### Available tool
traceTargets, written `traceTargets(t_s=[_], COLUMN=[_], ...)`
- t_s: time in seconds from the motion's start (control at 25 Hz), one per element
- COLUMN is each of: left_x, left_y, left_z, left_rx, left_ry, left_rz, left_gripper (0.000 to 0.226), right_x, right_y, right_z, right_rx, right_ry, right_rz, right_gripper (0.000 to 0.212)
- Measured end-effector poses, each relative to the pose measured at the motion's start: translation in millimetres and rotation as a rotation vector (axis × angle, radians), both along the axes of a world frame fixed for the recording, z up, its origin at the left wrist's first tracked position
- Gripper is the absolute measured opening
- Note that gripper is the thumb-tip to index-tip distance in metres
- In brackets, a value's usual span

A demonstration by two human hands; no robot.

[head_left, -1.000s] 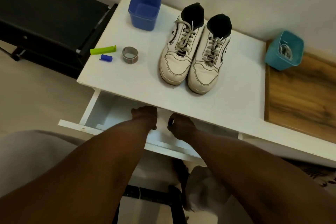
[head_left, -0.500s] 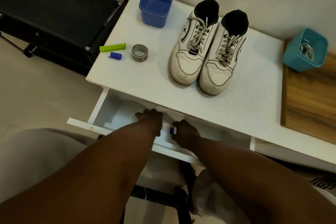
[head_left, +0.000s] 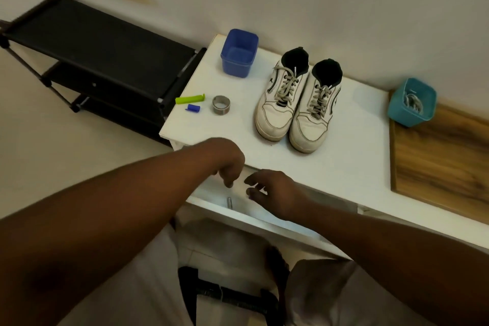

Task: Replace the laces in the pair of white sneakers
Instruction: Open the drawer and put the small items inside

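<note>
Head-camera view: a person's left hand and right hand are hovering over the front edge of a white table, above a drawer front that is showing just below the tabletop. The left hand's fingers are hanging down, loosely curled, and are gripping nothing that can be seen. The right hand's fingers are spreading in a relaxed curve toward the left hand; something small and dark is showing at its fingertips, but motion blur is making it impossible to say whether anything is being pinched there. A small metal knob is sticking up from the drawer front, just below both hands and apart from them.

The pair of white sneakers is sitting side by side, touching, toward the back of the table with toes pointing at the person; grey laces are running through the eyelets of both shoes. Left of the sneakers, a roll of silver tape, a green clip and a small blue cap are lying near the table's left edge. A blue tub is standing behind them by the wall. At the far right a teal tub is holding pale coiled strands and resting at the corner of a wooden board. A black rack is standing beside the table on the left.
</note>
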State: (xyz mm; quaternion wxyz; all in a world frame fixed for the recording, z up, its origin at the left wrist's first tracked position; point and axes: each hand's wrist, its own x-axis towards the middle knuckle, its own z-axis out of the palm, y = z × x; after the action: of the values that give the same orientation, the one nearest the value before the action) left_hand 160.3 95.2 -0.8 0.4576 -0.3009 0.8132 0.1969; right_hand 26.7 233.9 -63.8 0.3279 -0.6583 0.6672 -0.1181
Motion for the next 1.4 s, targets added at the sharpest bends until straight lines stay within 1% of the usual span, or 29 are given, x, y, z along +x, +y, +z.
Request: traceTargets(t_s=[0.08, 0.12, 0.16, 0.2, 0.28, 0.32, 0.36, 0.44, 0.48, 0.52, 0.64, 0.72, 0.88, 1.04, 1.12, 1.16, 1.2, 1.28, 1.32, 1.4], left_x=[14.5, 20.7, 25.8, 30.8, 43.0, 49.9, 56.1, 65.3, 67.8, 69.1, 69.1, 68.6, 66.6, 67.2, 60.2, 54.9, 50.8, 47.6, 47.3, 44.6], left_y=[-14.7, -24.8, -36.7, -50.4, -74.1, -82.4, -87.5, -89.6, -87.0, -84.2, -80.0, -81.5, -86.5, -85.2, -75.1, -67.6, -57.1, -30.0, -14.2, 17.3], left_z=[40.7, 53.5, 59.9, 62.1, 54.3, 46.9, 37.7, 16.7, 7.2, -2.1, -18.0, -20.2, -21.6, -21.8, -14.4, -7.4, 1.6, 16.0, 19.7, 18.5], left_rx=[0.059, 0.037, -0.05, -0.2, -0.58, -0.722, -0.809, -0.908, -0.951, -0.987, -1.045, -1.038, -1.026, -1.001, -0.957, -0.903, -0.792, -0.453, -0.31, -0.143], left_ry=[-0.006, 0.041, 0.141, 0.257, 0.506, 0.566, 0.555, 0.399, 0.354, 0.343, 0.401, 0.386, 0.366, 0.371, 0.398, 0.438, 0.519, 0.686, 0.694, 0.601], left_rz=[0.131, 0.202, 0.257, 0.285, 0.414, 0.471, 0.472, 0.411, 0.386, 0.379, 0.341, 0.297, 0.295, 0.302, 0.314, 0.347, 0.418, 0.581, 0.588, 0.503], left_gripper=[0.043, 0.038, 0.035, 0.035, 0.036, 0.039, 0.043, 0.049, 0.049, 0.047, 0.039, 0.04, 0.035, 0.036, 0.034, 0.032, 0.028, 0.021, 0.019, 0.018], right_x=[11.2, 17.2, 23.4, 28.4, 36.0, 39.0, 40.9, 44.2, 45.3, 45.6, 42.0, 39.6, 37.1, 36.5, 40.6, 42.2, 42.6, 36.6, 30.4, 14.1], right_y=[-13.3, -23.4, -35.0, -48.7, -79.0, -94.1, -107.7, -130.0, -138.6, -146.1, -163.4, -168.5, -167.4, -152.7, -130.1, -114.2, -94.7, -50.6, -27.7, 12.5], right_z=[21.2, 30.0, 37.5, 42.9, 49.6, 50.9, 50.9, 47.7, 45.4, 42.9, 37.3, 33.8, 28.0, 31.0, 35.0, 38.8, 42.9, 50.0, 50.6, 44.3], right_rx=[-0.125, -0.19, -0.253, -0.314, -0.397, -0.401, -0.387, -0.348, -0.338, -0.33, -0.287, -0.266, -0.269, -0.293, -0.327, -0.349, -0.368, -0.384, -0.358, -0.247], right_ry=[-0.033, -0.031, -0.019, 0.004, 0.09, 0.144, 0.203, 0.33, 0.389, 0.44, 0.525, 0.539, 0.559, 0.491, 0.444, 0.404, 0.35, 0.25, 0.23, 0.218], right_rz=[-0.039, -0.067, -0.097, -0.121, -0.13, -0.127, -0.121, -0.1, -0.08, -0.057, -0.022, -0.043, -0.026, -0.062, -0.103, -0.118, -0.131, -0.126, -0.118, -0.1], right_gripper=[0.024, 0.024, 0.024, 0.025, 0.03, 0.034, 0.038, 0.045, 0.047, 0.047, 0.048, 0.047, 0.036, 0.031, 0.025, 0.022, 0.019, 0.013, 0.012, 0.012])
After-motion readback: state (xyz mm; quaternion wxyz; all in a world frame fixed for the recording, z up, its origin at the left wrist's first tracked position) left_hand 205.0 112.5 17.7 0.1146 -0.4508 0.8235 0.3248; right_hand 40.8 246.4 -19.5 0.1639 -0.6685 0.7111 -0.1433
